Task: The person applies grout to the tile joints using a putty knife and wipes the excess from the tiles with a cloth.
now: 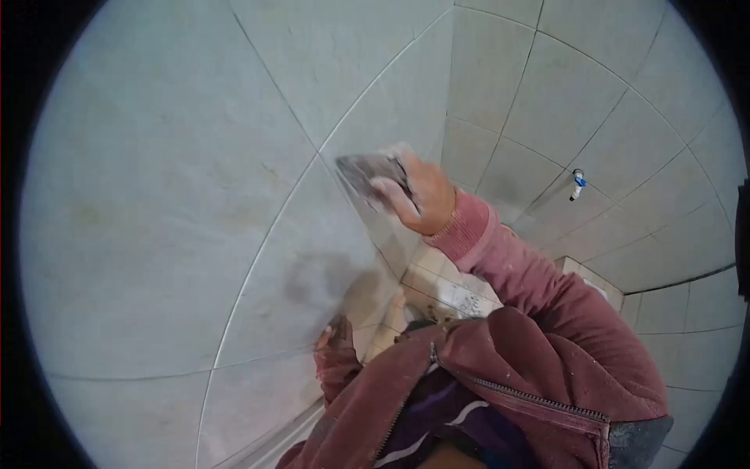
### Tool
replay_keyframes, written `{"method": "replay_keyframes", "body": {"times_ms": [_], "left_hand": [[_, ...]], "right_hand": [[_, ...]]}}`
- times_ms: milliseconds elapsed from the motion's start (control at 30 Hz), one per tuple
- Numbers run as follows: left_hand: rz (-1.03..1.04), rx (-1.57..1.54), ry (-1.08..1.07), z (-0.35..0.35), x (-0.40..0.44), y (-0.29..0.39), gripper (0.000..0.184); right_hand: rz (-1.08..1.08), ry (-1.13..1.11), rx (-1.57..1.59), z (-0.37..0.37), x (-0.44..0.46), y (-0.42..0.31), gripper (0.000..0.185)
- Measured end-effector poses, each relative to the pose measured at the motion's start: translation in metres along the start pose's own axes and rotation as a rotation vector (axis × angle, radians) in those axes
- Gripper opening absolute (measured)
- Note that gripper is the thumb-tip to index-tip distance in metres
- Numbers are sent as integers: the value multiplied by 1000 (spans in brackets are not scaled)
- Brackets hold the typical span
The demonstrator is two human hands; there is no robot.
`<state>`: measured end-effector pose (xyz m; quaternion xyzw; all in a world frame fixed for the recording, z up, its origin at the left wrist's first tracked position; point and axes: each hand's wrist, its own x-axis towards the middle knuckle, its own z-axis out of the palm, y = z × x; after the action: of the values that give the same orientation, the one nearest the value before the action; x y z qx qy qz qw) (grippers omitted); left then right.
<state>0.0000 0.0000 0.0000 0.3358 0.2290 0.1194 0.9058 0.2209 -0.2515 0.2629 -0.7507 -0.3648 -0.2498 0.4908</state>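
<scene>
Mid-frame, the right hand [426, 190] is clamping a probably light, stiff pad [366, 170], best edge-held; the left hand [326, 337] I can't read.

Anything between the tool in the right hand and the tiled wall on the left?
Nothing visible. The right hand holds the tool by the wall; whether they touch, I can't tell.

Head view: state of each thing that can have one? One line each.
Wall: tiled, smeared in places
Right hand: gripping the flat tool, whitened
Flat tool: held, wall contact unclear
Left hand: beside the wall, contact unclear
Tap: wall-mounted, open or shut unclear
Jacket: unzipped
Floor: dark specks on it
</scene>
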Motion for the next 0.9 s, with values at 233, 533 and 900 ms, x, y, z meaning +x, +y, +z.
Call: {"method": "replay_keyframes", "body": {"times_ms": [233, 533, 900], "left_hand": [[-523, -160, -210, 85, 41, -7, 51], [129, 11, -644, 276, 62, -12, 60], [616, 117, 27, 337, 66, -24, 35]], "right_hand": [[-87, -140, -6, 6, 27, 2, 32], [-260, -142, 194, 9, 40, 30, 39], [-515, -210, 458, 4, 58, 50, 37]]}}
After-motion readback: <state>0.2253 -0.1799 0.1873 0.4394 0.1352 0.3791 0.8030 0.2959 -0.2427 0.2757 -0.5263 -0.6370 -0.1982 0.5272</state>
